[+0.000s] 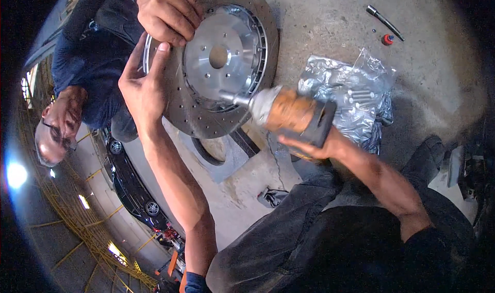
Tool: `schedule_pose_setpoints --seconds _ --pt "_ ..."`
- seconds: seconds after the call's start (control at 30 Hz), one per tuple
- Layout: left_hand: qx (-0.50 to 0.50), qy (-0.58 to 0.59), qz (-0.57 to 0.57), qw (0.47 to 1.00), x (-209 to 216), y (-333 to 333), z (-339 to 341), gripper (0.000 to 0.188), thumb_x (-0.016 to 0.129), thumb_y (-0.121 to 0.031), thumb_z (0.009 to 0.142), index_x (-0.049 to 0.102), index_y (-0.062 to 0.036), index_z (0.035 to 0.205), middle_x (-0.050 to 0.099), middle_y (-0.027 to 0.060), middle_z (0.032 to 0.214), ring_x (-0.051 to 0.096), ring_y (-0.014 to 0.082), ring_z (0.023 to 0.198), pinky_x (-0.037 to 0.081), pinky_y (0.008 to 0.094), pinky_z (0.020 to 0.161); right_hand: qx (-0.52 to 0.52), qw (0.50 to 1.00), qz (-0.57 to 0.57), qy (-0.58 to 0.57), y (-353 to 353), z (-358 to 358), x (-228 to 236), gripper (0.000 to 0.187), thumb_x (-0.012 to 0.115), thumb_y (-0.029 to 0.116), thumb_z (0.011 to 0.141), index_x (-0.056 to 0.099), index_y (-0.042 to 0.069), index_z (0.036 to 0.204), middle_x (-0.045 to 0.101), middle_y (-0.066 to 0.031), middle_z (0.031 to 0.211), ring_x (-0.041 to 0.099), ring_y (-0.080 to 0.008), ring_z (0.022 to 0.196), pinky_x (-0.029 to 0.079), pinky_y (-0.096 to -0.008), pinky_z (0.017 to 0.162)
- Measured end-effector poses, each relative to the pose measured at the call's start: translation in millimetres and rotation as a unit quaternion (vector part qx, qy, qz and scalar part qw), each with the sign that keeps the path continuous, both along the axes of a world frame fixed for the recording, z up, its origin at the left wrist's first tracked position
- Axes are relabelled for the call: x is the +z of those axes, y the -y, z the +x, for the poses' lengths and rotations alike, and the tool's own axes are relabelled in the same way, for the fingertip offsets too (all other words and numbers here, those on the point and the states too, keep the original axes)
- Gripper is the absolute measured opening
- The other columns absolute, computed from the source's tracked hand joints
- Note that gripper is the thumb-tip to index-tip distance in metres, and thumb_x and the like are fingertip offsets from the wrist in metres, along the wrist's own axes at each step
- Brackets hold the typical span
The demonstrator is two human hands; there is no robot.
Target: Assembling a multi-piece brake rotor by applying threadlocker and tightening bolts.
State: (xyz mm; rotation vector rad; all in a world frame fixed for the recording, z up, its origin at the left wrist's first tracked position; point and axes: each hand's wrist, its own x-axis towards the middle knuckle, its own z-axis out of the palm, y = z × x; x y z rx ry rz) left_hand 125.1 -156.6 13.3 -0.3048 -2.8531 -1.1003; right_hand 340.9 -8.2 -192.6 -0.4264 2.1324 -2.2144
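A drilled brake disc (178,99) with a silver centre hat (209,27) stands at the upper middle, its face toward me. My left hand (147,89) grips its left edge, thumb on the face and fingers behind the rim. In my right hand (327,146) is a yellow and grey cordless impact wrench (291,112), smeared by motion. The wrench's socket (236,98) points left at the lower right of the hat, where small fasteners ring the edge; whether it touches one I cannot tell. A co-worker's hand (170,14) holds the disc's upper left, just above my thumb.
Silver bolts (361,97) lie on a crumpled clear plastic bag (330,76) to the right. Beyond are an extension bar (385,22) and a small red-capped bottle (388,39). Grey foam packing (227,164) lies under the disc. The co-worker (85,81) sits left; a black car (131,177) stands behind.
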Motion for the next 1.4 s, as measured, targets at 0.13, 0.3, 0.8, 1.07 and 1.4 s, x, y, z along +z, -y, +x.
schedule_pose_setpoints --seconds 0.13,0.3,0.8,1.07,1.4 --pt "0.011 0.003 -0.003 1.0 -1.2 -4.0 -2.0 0.054 0.079 -0.02 0.083 0.061 0.0056 0.127 0.069 0.0139 0.11 0.064 0.0156 0.098 0.048 0.0277 0.09 -0.06 0.982 0.076 -0.163 24.7 -6.1 16.9 0.039 0.06 0.021 0.078 0.065 0.01 0.115 0.066 -0.0124 0.117 0.063 -0.0302 0.107 0.05 -0.0456 0.094" --pt "0.028 0.018 0.013 0.999 -0.4 -6.0 -1.5 0.053 0.078 -0.018 0.084 0.06 0.0064 0.127 0.069 0.0135 0.109 0.064 0.0145 0.096 0.049 0.0267 0.089 -0.103 0.98 0.047 -0.165 40.5 -16.2 23.1 0.04 0.059 0.019 0.084 0.064 0.009 0.122 0.065 -0.013 0.122 0.06 -0.0323 0.113 0.048 -0.0445 0.098" --pt "0.02 -0.018 0.003 1.0 -2.1 -3.1 2.8 0.054 0.081 -0.023 0.081 0.063 0.0052 0.124 0.07 0.0136 0.107 0.064 0.0157 0.095 0.05 0.0283 0.088 0.107 0.84 -0.413 0.335 62.0 -8.6 63.0 0.034 0.06 0.014 0.096 0.054 0.002 0.127 0.064 -0.0081 0.116 0.063 -0.0115 0.073 0.054 -0.0281 0.066" --pt "0.037 -0.011 -0.001 0.999 0.9 -4.6 12.3 0.049 0.081 -0.021 0.08 0.066 0.0063 0.118 0.071 0.014 0.102 0.065 0.0161 0.09 0.051 0.0287 0.085 0.079 0.843 -0.405 0.344 76.1 -3.1 49.9 0.033 0.063 0.015 0.094 0.055 0.001 0.123 0.065 -0.0078 0.104 0.066 -0.0152 0.082 0.057 -0.0307 0.073" --pt "0.03 -0.027 0.0 0.999 0.0 -3.7 14.3 0.047 0.081 -0.021 0.081 0.067 0.0064 0.116 0.071 0.0138 0.1 0.066 0.0165 0.09 0.051 0.0285 0.085 0.044 0.875 -0.354 0.327 69.6 -9.0 60.9 0.026 0.068 0.019 0.092 0.062 0.002 0.11 0.062 -0.0012 0.081 0.06 -0.0079 0.067 0.049 -0.0259 0.061"
